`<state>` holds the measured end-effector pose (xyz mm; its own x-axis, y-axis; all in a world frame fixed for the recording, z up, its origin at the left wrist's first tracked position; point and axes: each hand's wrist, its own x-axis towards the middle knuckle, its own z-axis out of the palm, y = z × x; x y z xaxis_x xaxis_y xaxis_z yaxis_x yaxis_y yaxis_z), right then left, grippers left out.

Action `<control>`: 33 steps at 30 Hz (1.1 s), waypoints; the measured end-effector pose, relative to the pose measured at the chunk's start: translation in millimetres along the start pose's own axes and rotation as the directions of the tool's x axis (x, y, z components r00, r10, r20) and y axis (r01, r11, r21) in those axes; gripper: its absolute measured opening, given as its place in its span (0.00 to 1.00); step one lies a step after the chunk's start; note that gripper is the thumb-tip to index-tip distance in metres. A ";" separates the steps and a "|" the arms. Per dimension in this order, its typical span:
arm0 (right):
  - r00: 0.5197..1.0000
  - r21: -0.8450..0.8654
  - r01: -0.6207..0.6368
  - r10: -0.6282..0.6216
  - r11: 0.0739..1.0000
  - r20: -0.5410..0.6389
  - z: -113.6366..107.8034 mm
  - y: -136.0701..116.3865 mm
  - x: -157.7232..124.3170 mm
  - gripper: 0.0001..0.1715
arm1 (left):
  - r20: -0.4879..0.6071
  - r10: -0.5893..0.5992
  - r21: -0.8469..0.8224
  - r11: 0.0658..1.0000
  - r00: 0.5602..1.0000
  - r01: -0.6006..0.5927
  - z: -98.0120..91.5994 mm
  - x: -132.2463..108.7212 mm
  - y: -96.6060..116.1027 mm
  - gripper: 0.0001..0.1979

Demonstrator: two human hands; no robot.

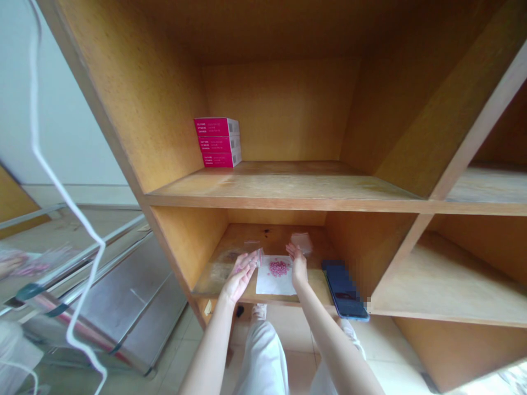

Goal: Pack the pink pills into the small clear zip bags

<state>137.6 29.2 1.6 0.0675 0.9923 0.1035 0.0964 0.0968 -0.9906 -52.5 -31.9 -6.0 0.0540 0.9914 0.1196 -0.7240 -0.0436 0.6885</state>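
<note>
On the lower wooden shelf (263, 236) lies a white sheet of paper (267, 284) with a small heap of pink beads (279, 268) on it. My left hand (240, 277) is at the sheet's left edge, its fingers closed round a small clear plastic bag (256, 257). My right hand (297, 266) rests at the right edge of the bead heap, fingers bent toward it; what they pinch, if anything, is too small to see. Another small clear bag (302, 241) lies just behind my right hand.
A dark blue phone (344, 289) lies on the shelf's front edge, right of the paper. Three stacked pink boxes (218, 142) sit at the back left of the upper shelf (288, 189). A white cable (61, 192) hangs at the left, above grey metal panels (123, 296).
</note>
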 end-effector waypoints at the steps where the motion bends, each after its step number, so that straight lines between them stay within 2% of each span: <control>1: 1.000 -0.029 -0.005 0.006 1.000 0.007 0.6 2.9 -1.1 0.42 | -0.001 -0.001 -0.002 1.000 1.000 0.001 0.1 0.0 -0.1 0.20; 8: 0.998 -0.068 0.058 -0.060 0.996 -0.033 5.9 17.6 1.6 0.48 | -0.007 -0.001 0.011 1.000 1.000 0.001 -1.5 0.7 -1.0 0.19; 14: 0.996 -0.021 -0.010 0.008 1.000 -0.092 9.0 23.5 0.5 0.45 | 0.017 0.006 0.016 1.000 1.000 -0.006 -2.2 0.9 -1.2 0.19; 22: 0.999 -0.081 -0.040 0.038 0.996 -0.034 8.4 24.3 -2.7 0.39 | 0.039 -0.041 0.072 0.997 0.998 0.039 5.6 0.8 -0.4 0.18; 29: 0.985 0.232 -0.011 0.050 0.973 -0.163 11.1 33.2 0.4 0.38 | 0.049 -0.105 0.201 0.975 0.993 0.093 11.7 7.9 -5.6 0.20; 33: 0.980 0.303 -0.018 0.077 0.953 -0.184 14.0 35.3 0.0 0.35 | 0.058 -0.142 0.311 0.943 0.988 0.118 21.2 17.4 -15.5 0.21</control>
<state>127.1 33.6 -34.6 0.2563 0.9657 0.0419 -0.2105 0.0980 -0.9727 -25.8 -16.6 0.6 0.1961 0.9786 0.0615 -0.4624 0.0370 0.8859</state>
